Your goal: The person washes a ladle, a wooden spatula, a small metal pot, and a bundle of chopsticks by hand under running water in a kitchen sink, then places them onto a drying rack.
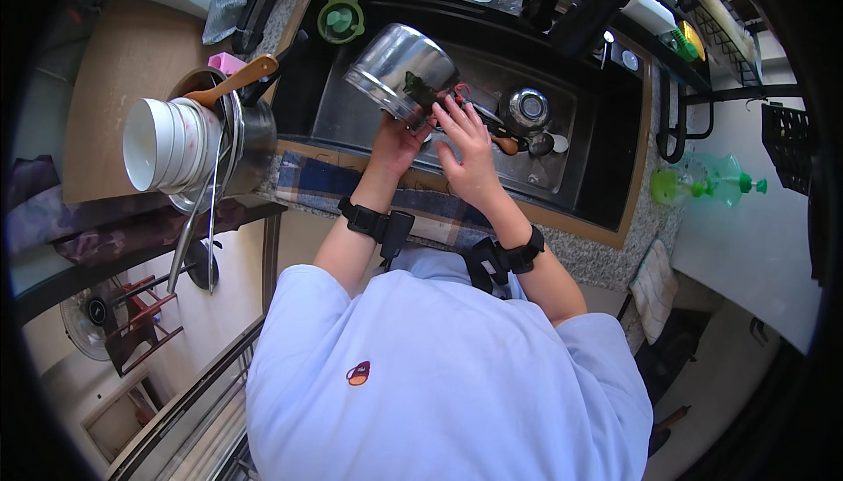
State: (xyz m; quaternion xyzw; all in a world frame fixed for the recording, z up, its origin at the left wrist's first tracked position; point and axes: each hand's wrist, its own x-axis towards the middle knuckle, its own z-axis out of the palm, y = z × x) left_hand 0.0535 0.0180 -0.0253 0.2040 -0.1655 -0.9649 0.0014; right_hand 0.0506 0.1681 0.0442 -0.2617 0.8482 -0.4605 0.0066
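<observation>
A shiny stainless steel pot is tilted on its side above the sink. My left hand holds it from below, by the near edge. My right hand is beside its right end with the fingers spread. The fingertips are close to the metal, and I cannot tell whether they press on it. A dark green patch, perhaps a reflection, shows on the pot's side. Right of my hands, a small upturned steel bowl lies in the basin with a black ladle and a wooden-ended utensil.
On the left, stacked white bowls, a wooden spoon and a large steel pot crowd the counter. A green strainer sits at the sink's back left. Green-capped bottles stand right. A checked cloth lines the front edge.
</observation>
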